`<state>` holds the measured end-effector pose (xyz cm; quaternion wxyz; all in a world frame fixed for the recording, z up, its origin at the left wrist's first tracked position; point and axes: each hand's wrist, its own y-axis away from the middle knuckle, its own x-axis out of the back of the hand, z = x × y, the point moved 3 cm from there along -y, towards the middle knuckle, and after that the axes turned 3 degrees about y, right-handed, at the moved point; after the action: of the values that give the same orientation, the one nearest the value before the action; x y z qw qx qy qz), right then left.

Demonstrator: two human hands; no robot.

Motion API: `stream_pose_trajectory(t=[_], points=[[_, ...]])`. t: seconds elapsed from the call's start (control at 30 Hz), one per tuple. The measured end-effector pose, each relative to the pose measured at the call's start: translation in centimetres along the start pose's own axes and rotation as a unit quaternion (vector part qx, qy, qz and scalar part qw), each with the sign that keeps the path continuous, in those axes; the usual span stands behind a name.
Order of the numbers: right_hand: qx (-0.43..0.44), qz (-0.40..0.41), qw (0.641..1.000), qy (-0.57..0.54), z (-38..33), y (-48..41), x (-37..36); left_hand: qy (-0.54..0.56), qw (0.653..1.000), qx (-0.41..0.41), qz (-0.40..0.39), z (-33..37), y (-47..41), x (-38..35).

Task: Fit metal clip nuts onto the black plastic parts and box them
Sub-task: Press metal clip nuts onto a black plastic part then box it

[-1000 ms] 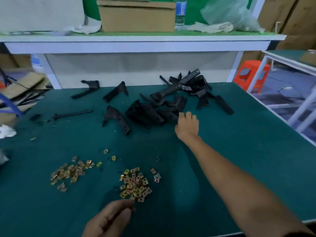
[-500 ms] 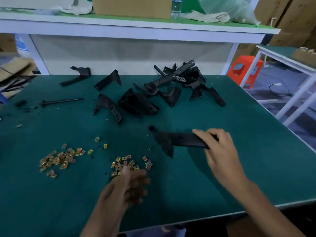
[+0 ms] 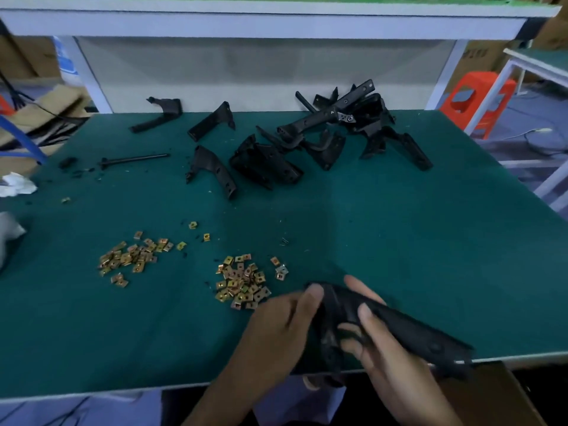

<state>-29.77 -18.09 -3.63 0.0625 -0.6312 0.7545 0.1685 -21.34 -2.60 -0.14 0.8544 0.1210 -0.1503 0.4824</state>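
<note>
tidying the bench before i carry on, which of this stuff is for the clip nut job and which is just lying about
For the job:
- black part, held by left hand and right hand
- heap of black parts
- clip nuts, in two piles

Just lying about:
- thin black rod
- white rag
- orange stool

A plain black plastic part [image 3: 399,327] lies in the fingers [image 3: 365,315], over a dark teal-green table mat [image 3: 399,235]. Just left of the fingers are clip nuts [image 3: 242,284] in shiny gold and brass tones, a few of them silvery. Beyond the fingers are more black parts [image 3: 267,164], a white shelf frame [image 3: 276,23] and an orange stool [image 3: 479,99].
</note>
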Motion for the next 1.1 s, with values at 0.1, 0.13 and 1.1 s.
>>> stream_pose_trajectory(t=[0.1, 0.13, 1.1], points=[[0.031, 0.077, 0.992, -0.096, -0.9, -2.5, -0.7, -0.246, 0.952, -0.082, 0.165, -1.0, -3.3, 3.0], [0.038, 0.086, 0.989, -0.110, -1.1, -3.0, -1.0, -0.303, 0.935, -0.069, 0.171, -1.5, -4.4, 3.6], [0.140, 0.006, 0.976, -0.164, -6.5, -1.8, -4.5, 0.495, 0.860, 0.116, -0.037, 5.6, 1.9, 1.2]])
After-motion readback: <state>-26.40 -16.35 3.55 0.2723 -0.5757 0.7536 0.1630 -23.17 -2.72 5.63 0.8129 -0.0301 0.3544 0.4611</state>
